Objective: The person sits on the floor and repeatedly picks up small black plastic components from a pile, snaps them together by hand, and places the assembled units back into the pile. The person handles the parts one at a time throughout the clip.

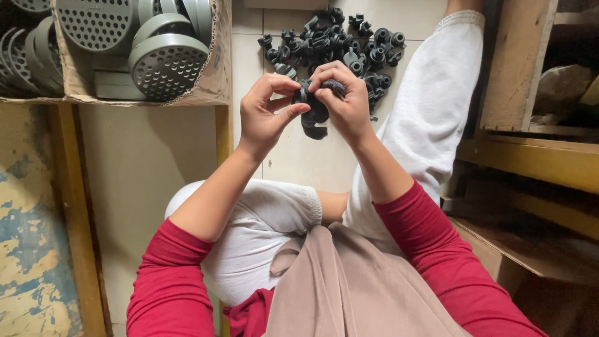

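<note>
A person in two red long sleeves and white trousers sits on a pale tiled floor (156, 162), seen from above, with one leg stretched toward the upper right of the frame.

At the upper left sits one worn brown cardboard box (215, 75). It holds grey round perforated plastic discs (167, 62); at least three show their hole-covered faces, and several more stand on edge, too overlapped to count exactly.

At the top centre, on the floor, lies one heap of small dark grey moulded plastic fittings (349, 47), roughly two dozen, too tangled for an exact count.

At the right edge stand wooden shelf boards (530, 156), at least two levels.

In the centre of the frame, just below the heap, both hands meet. The left hand (265, 115) pinches with thumb and forefinger, and the right hand (346, 103) curls its fingers closed, both gripping one small cluster of dark grey plastic pieces (315, 118) held above the floor. How many pieces make up the cluster cannot be told.
</note>
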